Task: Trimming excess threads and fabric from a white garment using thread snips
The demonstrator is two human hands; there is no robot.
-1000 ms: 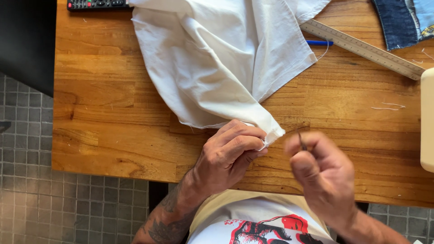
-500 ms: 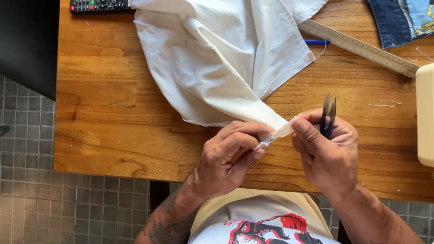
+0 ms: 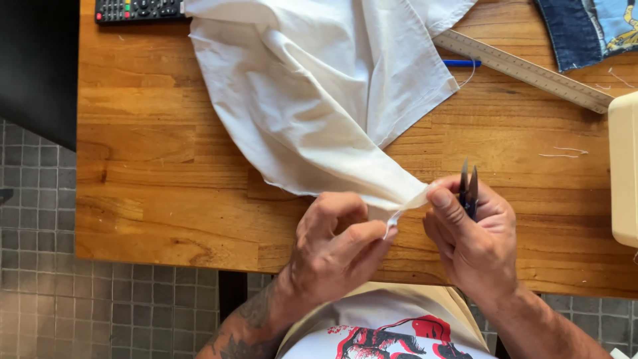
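a home sewing corner: butcher-block wooden table (image 3: 166, 166), long metal ruler (image 3: 525, 66) at two o'clock, black remote control (image 3: 136, 9) at eleven, grey tiled floor (image 3: 40, 266).

Matt white woven cloth (image 3: 319, 100), dark metal snips (image 3: 468, 189), smooth varnished wood table (image 3: 153, 186)

1. The cloth (image 3: 319, 93) is plain off-white.
2. The table (image 3: 159, 179) is warm brown wood with visible grain.
3. The snips (image 3: 468, 189) are dark.
4. The denim (image 3: 571, 30) is dark blue.
5. The pen (image 3: 462, 63) is blue.
6. The floor tiles (image 3: 40, 279) are small grey squares.
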